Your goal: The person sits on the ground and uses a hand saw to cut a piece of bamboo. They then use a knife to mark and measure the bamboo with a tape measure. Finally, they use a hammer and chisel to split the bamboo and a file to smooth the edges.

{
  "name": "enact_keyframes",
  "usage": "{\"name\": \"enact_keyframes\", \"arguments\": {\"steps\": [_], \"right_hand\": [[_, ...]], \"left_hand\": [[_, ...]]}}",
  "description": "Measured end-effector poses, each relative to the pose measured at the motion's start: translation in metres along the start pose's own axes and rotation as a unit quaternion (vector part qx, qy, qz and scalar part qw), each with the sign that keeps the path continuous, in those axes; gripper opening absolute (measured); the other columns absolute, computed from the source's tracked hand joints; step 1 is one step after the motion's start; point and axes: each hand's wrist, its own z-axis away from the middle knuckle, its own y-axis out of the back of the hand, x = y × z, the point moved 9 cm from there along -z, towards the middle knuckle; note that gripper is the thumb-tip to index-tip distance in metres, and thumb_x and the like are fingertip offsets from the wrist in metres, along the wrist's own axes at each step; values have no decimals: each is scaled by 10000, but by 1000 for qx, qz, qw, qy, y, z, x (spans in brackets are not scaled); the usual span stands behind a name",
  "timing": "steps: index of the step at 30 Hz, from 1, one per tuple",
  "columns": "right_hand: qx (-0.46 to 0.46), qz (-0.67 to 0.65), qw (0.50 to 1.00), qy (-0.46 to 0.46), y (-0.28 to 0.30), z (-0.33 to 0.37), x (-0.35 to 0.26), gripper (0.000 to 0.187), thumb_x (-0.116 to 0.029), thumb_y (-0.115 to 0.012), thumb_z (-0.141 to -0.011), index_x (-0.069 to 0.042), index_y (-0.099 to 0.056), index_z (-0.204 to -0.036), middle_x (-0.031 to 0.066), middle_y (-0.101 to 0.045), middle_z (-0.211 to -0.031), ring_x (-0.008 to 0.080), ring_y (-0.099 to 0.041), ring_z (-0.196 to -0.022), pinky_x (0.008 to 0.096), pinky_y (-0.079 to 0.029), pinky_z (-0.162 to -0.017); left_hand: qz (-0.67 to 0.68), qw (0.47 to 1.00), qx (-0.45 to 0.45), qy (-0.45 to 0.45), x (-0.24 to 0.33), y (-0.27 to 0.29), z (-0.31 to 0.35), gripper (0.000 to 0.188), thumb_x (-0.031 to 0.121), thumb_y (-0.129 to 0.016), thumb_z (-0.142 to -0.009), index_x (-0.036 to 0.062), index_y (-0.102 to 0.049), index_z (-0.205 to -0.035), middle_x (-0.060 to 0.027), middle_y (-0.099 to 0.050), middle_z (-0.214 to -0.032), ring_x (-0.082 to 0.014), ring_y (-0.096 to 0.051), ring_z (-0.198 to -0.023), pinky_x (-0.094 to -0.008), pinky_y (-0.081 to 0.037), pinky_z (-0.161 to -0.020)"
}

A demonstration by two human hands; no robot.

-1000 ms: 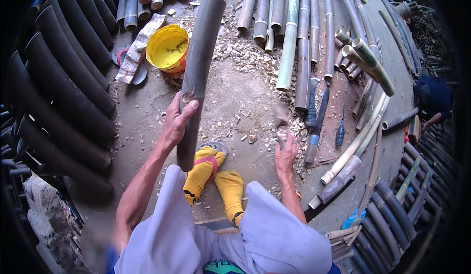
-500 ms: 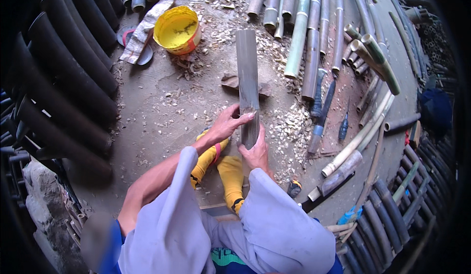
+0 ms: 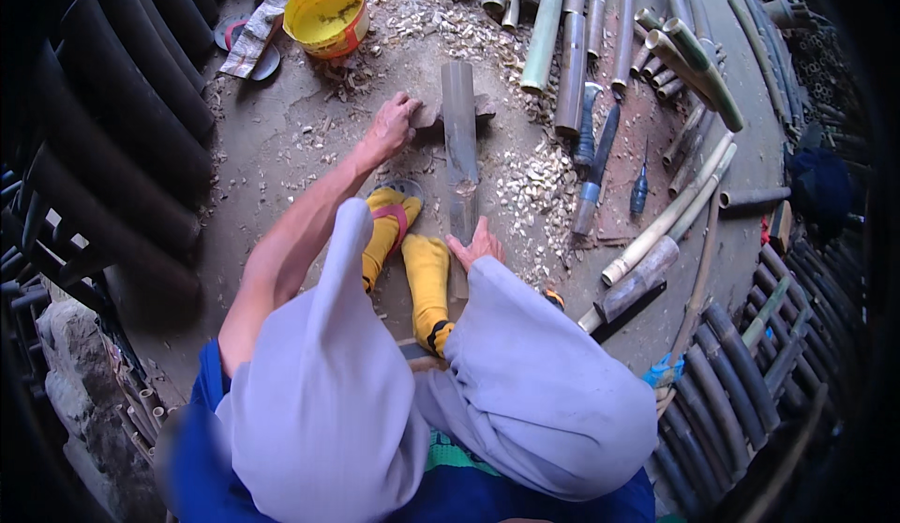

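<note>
A grey-brown length of bamboo (image 3: 459,125) lies lengthwise in front of my feet, a notch or node across its middle. Its far part rests over a rough brown block (image 3: 428,113) on the ground. My left hand (image 3: 389,129) reaches out with its fingers curled round the block's left end. At the near part of the bamboo, my right hand (image 3: 478,245) grips its right side, thumb across the top; some fingers are hidden beneath. A yellow-socked foot (image 3: 427,284) is just left of the bamboo; the other wears a sandal.
A yellow bucket (image 3: 326,19) stands far left beside a sandal and a cloth strip (image 3: 267,26). Dark curved pipes (image 3: 122,101) line the left. Bamboo poles (image 3: 546,31) lie far right, with long-handled tools (image 3: 600,153) and a screwdriver-like tool (image 3: 640,186). Pale chips (image 3: 539,186) litter the ground.
My left hand has left the bamboo and moved farther out to the brown block. The bamboo is lower, and my right hand stays at its near part. The view has shifted.
</note>
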Motion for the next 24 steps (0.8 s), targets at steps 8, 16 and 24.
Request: {"name": "enact_keyframes", "arguments": {"steps": [8, 16, 24], "right_hand": [[-25, -102, 994, 44, -47, -13, 47, 716, -414, -725, -719, -43, -403, -1241, 288, -589, -1078, 446, -553, -1016, 506, -437, -874], [121, -70, 990, -26, 38, 62, 109, 684, -382, -732, -713, -47, -431, -1228, 274, -585, -1083, 429, -544, -1018, 492, -433, -881], [230, -18, 963, -139, 54, 112, 197, 653, -350, -739, -708, -50, -459, -1216, 261, -581, -1088, 412, -535, -1019, 478, -430, -888]], "left_hand": [[-3, 1000, -6, 19, -10, 7, 13, 522, 60, -657, -698, 60, -541, -1207, -177, -507, -1156, -371, -515, -1083, -413, -446, -937], [21, 999, -20, 38, -17, 23, 32, 543, 119, -696, -721, 84, -525, -1235, -173, -476, -1206, -344, -490, -1141, -387, -430, -979], [48, 994, -93, 23, -32, 53, 39, 438, 116, -701, -706, 52, -597, -1127, -130, -532, -1097, -273, -557, -960, -367, -480, -852]]}}
